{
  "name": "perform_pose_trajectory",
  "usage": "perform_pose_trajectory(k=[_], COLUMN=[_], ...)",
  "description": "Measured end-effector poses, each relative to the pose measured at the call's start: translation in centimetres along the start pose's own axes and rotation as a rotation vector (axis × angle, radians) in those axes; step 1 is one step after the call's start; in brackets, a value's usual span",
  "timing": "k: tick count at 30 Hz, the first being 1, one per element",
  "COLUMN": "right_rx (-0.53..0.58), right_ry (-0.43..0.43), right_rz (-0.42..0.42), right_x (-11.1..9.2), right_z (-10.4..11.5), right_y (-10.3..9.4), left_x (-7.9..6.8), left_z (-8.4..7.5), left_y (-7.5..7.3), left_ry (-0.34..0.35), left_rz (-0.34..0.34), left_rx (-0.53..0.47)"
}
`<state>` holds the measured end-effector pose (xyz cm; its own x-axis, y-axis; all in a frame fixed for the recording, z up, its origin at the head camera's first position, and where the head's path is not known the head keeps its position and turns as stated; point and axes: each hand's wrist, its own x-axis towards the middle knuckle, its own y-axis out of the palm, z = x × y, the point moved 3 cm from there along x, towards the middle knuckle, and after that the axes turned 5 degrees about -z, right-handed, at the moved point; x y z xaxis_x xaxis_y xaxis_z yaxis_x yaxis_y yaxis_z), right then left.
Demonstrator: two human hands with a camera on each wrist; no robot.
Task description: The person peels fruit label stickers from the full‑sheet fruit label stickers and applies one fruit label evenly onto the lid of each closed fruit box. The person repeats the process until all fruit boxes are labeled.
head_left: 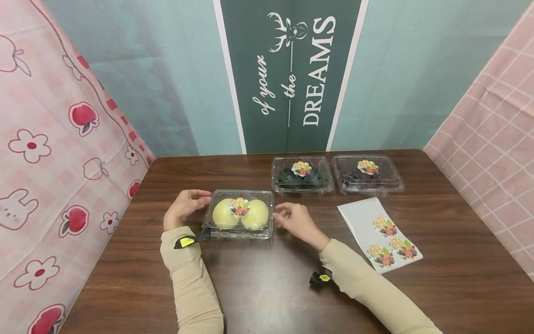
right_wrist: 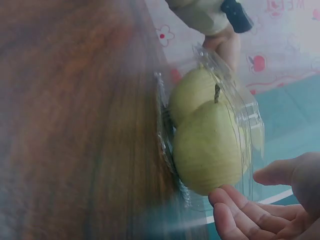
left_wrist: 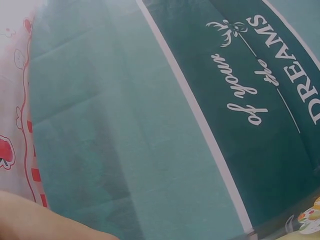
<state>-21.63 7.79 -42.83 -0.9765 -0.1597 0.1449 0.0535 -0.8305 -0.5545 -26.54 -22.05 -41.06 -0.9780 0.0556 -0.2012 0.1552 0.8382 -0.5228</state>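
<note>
A clear plastic clamshell box (head_left: 239, 232) stands on the table, holding two pale green pears (right_wrist: 210, 145). On its lid is a round fruit-print sticker (head_left: 239, 207). My left hand (head_left: 187, 204) is at the box's left end, fingertips right at the back corner. At the opposite end is my right hand (head_left: 297, 222), with relaxed fingers close to the box wall. The right wrist view shows its thumb and fingertips (right_wrist: 220, 197) apart, near the box end. Only a blurred edge of the left hand appears in the left wrist view.
Two more stickered clamshell boxes, one with dark green contents (head_left: 302, 181) and one with dark purple contents (head_left: 368, 181), stand at the table's back. A white sticker sheet (head_left: 363, 218) with three stickers lies to the right. Printed cloths (head_left: 167, 93) hang behind and beside the table.
</note>
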Motion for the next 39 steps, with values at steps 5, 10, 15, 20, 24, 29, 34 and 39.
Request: perform_pose_trajectory(k=[5, 10, 15, 20, 24, 29, 34, 39], right_rx=[0.028, 0.04, 0.042, 0.065, 0.096, 0.113, 0.131, 0.122], right_ry=[-0.001, 0.003, -0.006, 0.014, 0.04, 0.051, 0.043, 0.036], right_rz=[0.038, 0.029, 0.012, -0.016, -0.031, -0.058, -0.109, -0.148], right_x=[-0.6, -0.5, 0.1, 0.9, 1.6, 2.4, 3.1, 3.5], right_z=[0.5, 0.9, 0.9, 0.5, 0.3, 0.1, -0.2, -0.3], right_y=[0.1, 0.3, 0.5, 0.7, 0.8, 1.1, 1.4, 1.6], left_x=[-0.1, 0.0, 0.4, 0.9, 1.3, 1.7, 2.2, 2.4], left_z=[-0.1, -0.2, 0.0, 0.3, 0.6, 0.9, 1.1, 1.3], left_y=[0.0, -0.1, 0.1, 0.3, 0.5, 0.6, 0.6, 0.6], left_ry=[0.02, 0.039, 0.02, -0.013, -0.03, -0.043, -0.064, -0.072], left_rz=[0.004, -0.019, -0.063, -0.095, -0.125, -0.184, -0.239, -0.28], left_rx=[0.006, 0.023, 0.023, -0.05, -0.092, -0.131, -0.165, -0.191])
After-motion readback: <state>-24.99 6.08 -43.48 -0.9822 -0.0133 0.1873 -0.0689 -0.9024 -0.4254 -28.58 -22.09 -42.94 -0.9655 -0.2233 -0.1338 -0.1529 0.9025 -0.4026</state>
